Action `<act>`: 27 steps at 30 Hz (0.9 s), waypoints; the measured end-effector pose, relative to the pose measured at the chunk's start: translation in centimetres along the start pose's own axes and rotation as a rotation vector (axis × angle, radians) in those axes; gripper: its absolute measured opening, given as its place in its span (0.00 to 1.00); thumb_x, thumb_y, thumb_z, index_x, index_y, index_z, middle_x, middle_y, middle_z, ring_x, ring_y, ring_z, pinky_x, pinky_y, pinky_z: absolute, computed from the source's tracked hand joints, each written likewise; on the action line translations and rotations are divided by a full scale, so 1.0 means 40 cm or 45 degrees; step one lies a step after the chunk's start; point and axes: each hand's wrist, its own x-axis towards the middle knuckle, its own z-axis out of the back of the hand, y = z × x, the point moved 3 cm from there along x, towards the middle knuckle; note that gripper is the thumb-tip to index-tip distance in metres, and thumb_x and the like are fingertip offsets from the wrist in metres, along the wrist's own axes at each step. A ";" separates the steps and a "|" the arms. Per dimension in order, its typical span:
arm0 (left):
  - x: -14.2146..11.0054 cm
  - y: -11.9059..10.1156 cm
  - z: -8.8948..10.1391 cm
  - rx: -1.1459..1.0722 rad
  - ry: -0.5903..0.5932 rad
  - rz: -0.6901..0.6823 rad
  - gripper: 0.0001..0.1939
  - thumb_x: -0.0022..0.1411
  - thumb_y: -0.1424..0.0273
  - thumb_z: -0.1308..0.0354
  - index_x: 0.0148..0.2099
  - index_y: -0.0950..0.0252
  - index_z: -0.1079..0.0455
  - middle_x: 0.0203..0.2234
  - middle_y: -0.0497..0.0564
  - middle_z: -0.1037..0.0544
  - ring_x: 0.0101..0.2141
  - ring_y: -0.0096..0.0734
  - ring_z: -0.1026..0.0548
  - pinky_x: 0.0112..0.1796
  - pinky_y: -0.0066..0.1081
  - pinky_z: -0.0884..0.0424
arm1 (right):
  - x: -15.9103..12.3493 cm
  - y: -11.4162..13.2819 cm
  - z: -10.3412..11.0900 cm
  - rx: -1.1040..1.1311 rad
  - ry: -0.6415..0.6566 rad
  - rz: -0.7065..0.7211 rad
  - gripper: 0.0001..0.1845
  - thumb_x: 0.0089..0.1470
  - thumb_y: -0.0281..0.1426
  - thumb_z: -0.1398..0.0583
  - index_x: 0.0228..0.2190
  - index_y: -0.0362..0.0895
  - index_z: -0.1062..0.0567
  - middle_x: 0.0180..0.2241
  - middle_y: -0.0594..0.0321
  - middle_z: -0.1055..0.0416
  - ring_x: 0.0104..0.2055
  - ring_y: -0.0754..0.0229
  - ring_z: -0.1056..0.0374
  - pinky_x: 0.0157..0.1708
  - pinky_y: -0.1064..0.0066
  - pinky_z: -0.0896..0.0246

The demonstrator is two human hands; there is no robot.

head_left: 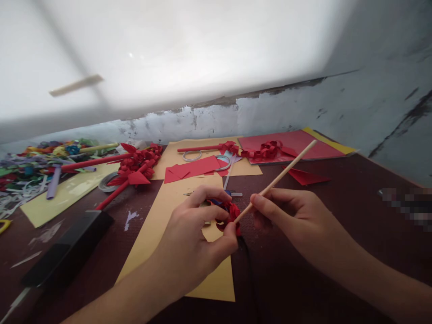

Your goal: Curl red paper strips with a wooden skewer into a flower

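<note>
Closest to the camera, the left hand [199, 229] reaches in with its thumb and fingertips pinched together on a curled red paper piece [232, 210], part of which the fingers hide. Facing it, the right hand [285, 211] is clamped on a slim wooden stick [286, 169], gripped between thumb and fingers near its lower end. The stick slants up and away above the right hand, and its lower tip meets the red paper at the left thumb, between the two hands.

Under the left hand lies a long orange-yellow sheet [145, 245], and a dark cable [248, 261] runs toward the camera between the wrists. Left of the left hand sits a black box-shaped object [69, 252]. Farther off on that side are red paper flowers [138, 164] with red stems, a pale yellow sheet [72, 191] and a heap of coloured paper strips [25, 173]. Straight beyond the left hand, flat red pieces [194, 168] lie near a ring [191, 160]. Just past the right hand rests a folded red paper [306, 176], with a large red sheet [302, 144] behind it.
</note>
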 end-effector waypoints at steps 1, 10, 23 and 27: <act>0.000 0.000 0.000 0.004 0.004 -0.002 0.06 0.57 0.79 0.35 0.31 0.64 0.20 0.42 0.52 0.20 0.42 0.35 0.18 0.44 0.31 0.22 | -0.001 -0.001 0.000 0.004 0.003 -0.002 0.20 0.63 0.45 0.34 0.24 0.47 0.19 0.21 0.68 0.25 0.23 0.63 0.30 0.24 0.74 0.36; -0.006 0.003 0.002 -0.029 -0.066 -0.011 0.07 0.55 0.80 0.34 0.29 0.64 0.22 0.41 0.51 0.20 0.42 0.33 0.18 0.45 0.29 0.22 | -0.007 -0.008 0.000 0.018 0.039 -0.151 0.21 0.64 0.45 0.35 0.23 0.47 0.21 0.22 0.69 0.27 0.25 0.64 0.33 0.27 0.75 0.39; -0.002 0.000 -0.001 -0.066 0.008 -0.028 0.08 0.56 0.80 0.33 0.28 0.64 0.23 0.40 0.49 0.21 0.40 0.29 0.19 0.44 0.28 0.23 | -0.007 -0.001 0.000 0.082 0.084 -0.141 0.18 0.64 0.42 0.34 0.24 0.48 0.21 0.23 0.69 0.27 0.26 0.64 0.34 0.28 0.74 0.41; -0.004 0.004 0.000 -0.079 0.027 0.000 0.09 0.55 0.80 0.33 0.27 0.64 0.25 0.40 0.48 0.21 0.41 0.28 0.20 0.44 0.27 0.24 | -0.006 -0.002 0.000 0.082 0.117 -0.093 0.17 0.65 0.41 0.35 0.26 0.48 0.21 0.24 0.69 0.26 0.28 0.65 0.33 0.30 0.74 0.40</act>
